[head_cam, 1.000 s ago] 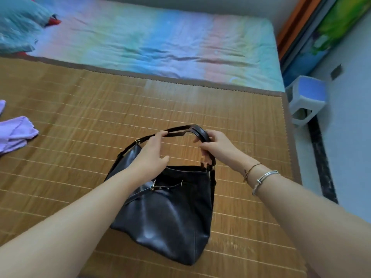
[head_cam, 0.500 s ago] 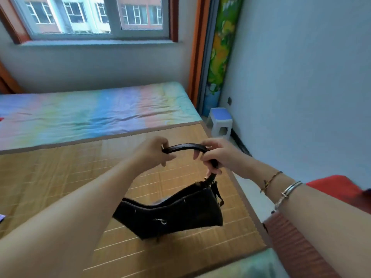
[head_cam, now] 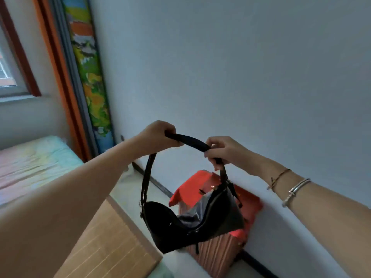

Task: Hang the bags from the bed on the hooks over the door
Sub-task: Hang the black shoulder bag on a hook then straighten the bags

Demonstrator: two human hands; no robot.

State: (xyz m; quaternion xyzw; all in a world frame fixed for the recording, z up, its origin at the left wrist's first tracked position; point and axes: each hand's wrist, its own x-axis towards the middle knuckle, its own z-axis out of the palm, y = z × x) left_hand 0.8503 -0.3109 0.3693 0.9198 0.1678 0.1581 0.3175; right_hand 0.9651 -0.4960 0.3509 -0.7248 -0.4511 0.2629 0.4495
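While the black leather shoulder bag hangs below them, left hand and right hand both grip its strap.

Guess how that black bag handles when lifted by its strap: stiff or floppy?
Probably floppy: the black bag sags in the middle under the strap. Likely light, since both hands hold it loosely. It may swing.

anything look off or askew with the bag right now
Nothing looks damaged. The black bag hangs clear of the bed by its strap, gripped by the left hand and right hand. It hangs tilted, its right end higher, and its top gapes open, showing the lining. No door or hooks are in view.
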